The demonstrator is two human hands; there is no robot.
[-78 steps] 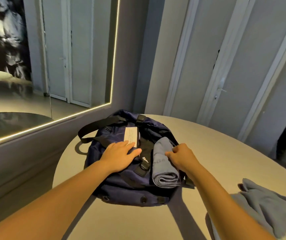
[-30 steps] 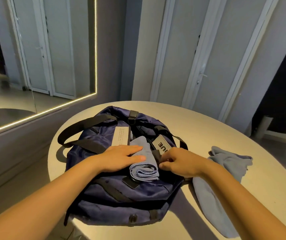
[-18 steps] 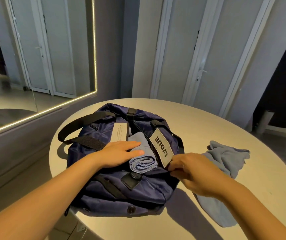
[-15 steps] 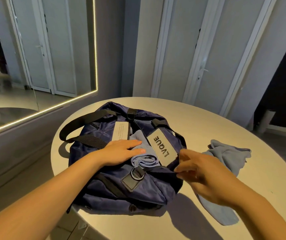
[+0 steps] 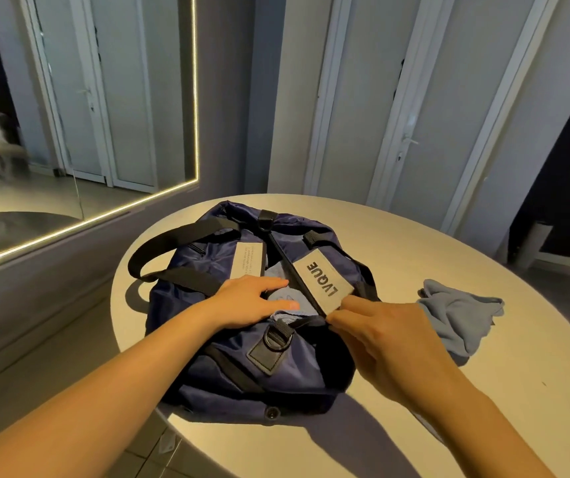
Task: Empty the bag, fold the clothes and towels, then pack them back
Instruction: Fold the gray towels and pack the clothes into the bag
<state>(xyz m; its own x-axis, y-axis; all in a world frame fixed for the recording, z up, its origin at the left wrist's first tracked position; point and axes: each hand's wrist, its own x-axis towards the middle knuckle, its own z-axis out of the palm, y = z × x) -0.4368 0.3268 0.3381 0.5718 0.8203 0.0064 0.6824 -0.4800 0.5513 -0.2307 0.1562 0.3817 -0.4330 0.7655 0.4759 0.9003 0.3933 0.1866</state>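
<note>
A navy duffel bag with black straps lies on the round pale table. A rolled blue towel sits in the bag's opening, mostly sunk in, with only a small part showing. My left hand lies flat with straight fingers pressing on the towel and the bag's left side. My right hand pinches the bag's opening edge just below the grey LVGUE label. A second blue cloth lies crumpled on the table to the right of the bag.
A lit-edged mirror fills the wall at left. White panelled doors stand behind the table. The table's near edge runs below the bag, with tiled floor beneath.
The rolled towel has gone from lying on top of the bag to deep in its opening under my left hand. My right hand let go of the towel and took the bag's edge by the label.
</note>
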